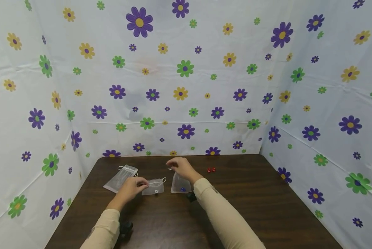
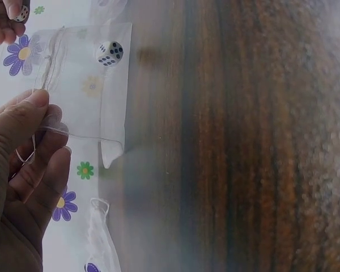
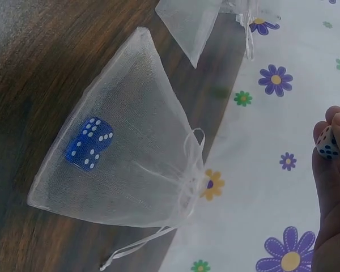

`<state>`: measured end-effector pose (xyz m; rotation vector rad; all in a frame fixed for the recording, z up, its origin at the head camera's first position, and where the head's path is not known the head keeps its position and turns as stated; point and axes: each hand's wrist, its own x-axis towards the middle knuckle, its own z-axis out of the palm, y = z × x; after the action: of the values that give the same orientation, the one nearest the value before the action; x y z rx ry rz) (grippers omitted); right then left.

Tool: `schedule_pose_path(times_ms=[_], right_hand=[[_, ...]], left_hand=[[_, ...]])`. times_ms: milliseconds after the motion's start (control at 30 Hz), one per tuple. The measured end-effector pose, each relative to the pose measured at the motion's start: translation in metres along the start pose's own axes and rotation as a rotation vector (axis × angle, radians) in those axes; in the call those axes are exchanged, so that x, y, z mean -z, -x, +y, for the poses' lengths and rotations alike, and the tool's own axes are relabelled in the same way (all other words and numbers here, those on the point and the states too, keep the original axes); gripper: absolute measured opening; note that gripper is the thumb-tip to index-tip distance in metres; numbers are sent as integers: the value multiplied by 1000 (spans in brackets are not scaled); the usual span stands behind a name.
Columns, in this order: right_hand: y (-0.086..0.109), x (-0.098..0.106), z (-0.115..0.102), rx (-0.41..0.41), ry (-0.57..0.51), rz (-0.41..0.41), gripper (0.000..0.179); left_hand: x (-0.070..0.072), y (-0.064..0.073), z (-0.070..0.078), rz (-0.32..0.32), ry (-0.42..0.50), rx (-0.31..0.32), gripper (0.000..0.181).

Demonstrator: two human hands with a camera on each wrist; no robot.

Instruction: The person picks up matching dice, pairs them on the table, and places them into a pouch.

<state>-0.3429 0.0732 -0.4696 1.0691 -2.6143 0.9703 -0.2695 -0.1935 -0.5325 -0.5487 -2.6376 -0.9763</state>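
My left hand [image 1: 130, 189] pinches the gathered top of a sheer white drawstring pouch [image 2: 82, 85]. Inside it, near the bottom, sits a white die [image 2: 109, 53] with dark pips. Held between thumb and fingers of my right hand [image 1: 184, 168] is another white die [image 3: 327, 144]; the hand is raised off the table. Below that hand lies a second sheer pouch [image 3: 141, 141], drawn together at its neck, with blue dice [image 3: 90, 141] inside. Its cord hangs loose at the neck.
Further sheer pouches [image 1: 121, 178] lie flat at the table's left. Two red dice [image 1: 211, 169] stand toward the back right of the dark wooden table [image 1: 235, 207]. Flower-printed white sheeting [image 1: 186, 103] encloses the back and both sides.
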Motion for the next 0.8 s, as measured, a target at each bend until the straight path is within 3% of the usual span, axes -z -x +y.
schedule_pose_path(times_ms=[333, 800], right_hand=[[-4, -2, -11, -31, 2, -53, 23], [-14, -4, -31, 34, -3, -68, 23]], left_hand=[[0, 0, -1, 0, 9, -15, 7], [1, -3, -3, -6, 14, -42, 7]])
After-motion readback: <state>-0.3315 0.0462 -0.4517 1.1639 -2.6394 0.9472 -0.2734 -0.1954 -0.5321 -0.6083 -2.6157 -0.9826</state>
